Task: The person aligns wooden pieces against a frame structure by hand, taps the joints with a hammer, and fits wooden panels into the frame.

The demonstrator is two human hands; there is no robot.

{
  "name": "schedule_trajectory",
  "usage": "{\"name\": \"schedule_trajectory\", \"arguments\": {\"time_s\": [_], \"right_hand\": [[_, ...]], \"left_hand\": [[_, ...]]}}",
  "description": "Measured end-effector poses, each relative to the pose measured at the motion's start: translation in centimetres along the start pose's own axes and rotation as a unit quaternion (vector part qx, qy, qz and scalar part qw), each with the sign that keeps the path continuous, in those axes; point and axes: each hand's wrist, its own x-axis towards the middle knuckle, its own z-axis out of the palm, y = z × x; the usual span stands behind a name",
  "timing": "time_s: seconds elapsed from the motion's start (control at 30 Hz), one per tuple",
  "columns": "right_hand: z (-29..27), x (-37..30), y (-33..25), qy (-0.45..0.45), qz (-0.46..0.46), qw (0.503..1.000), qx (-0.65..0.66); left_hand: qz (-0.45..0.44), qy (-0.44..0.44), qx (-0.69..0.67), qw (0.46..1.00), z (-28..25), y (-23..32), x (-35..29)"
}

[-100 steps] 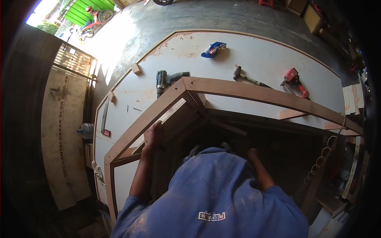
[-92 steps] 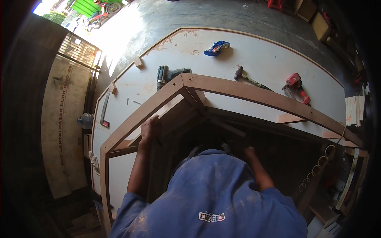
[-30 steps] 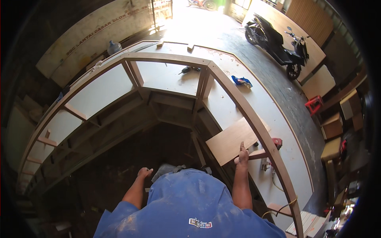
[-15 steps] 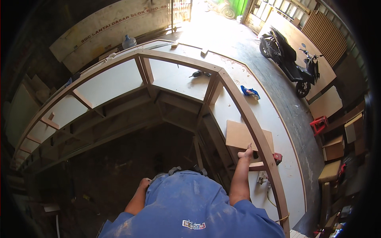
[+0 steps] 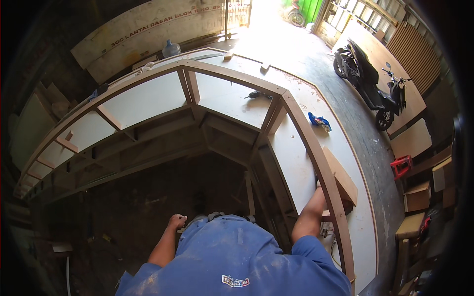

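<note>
My right arm reaches over the white counter (image 5: 291,153), and my right hand (image 5: 320,186) goes behind the curved wooden rail (image 5: 310,130). Its fingers are mostly hidden there. Beside it, across the rail, a flat light-brown wooden board (image 5: 343,176) lies at an angle; the rail covers part of it, so contact with my hand cannot be made out. My left hand (image 5: 178,220) is near my waist, fingers curled closed. Whatever it may hold is too small to name.
A black power drill (image 5: 256,94) and a blue plastic packet (image 5: 320,121) lie on the counter. Small wood blocks (image 5: 265,67) sit at its far edge. Crosspieces (image 5: 108,118) join the frame. Beyond stand a black motorbike (image 5: 368,81) and a red stool (image 5: 401,167).
The wooden board has shifted right and turned, from lying under the rail to mostly beyond it. My right hand went behind the rail. The red tool is now out of sight. My left hand rose slightly.
</note>
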Motion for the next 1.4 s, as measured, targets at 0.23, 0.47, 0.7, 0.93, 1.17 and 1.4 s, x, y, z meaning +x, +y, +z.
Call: {"name": "schedule_trajectory", "arguments": {"time_s": [0.23, 0.47, 0.7, 0.93, 1.17, 1.4], "right_hand": [[-6.4, -0.1, 2.1, 0.025, -0.162, 0.57, -0.805], [-0.4, -7.5, -0.1, 0.023, -0.077, 0.536, -0.841], [-1.3, -5.9, 1.3, -0.064, -0.082, 0.554, -0.826], [0.4, -8.3, 3.4, -0.1, 0.064, 0.729, -0.674], [-2.2, -7.9, 4.4, -0.05, 0.061, 0.81, -0.581], [-1.7, -11.2, 4.9, 0.05, -0.102, 0.621, -0.776]], "left_hand": [[0.022, 0.009, 0.148, 0.989, 1.1, -3.8, 0.2], [0.035, -0.014, 0.132, 0.991, 1.3, -7.2, 3.2], [-0.012, -0.028, 0.124, 0.992, -0.2, 5.5, 1.4], [0.015, -0.008, 0.099, 0.995, 0.7, 8.1, 6.6], [0.047, -0.031, 0.124, 0.991, -0.6, 7.6, 6.0], [0.034, -0.003, 0.032, 0.999, -6.1, 4.8, 7.5]]}}
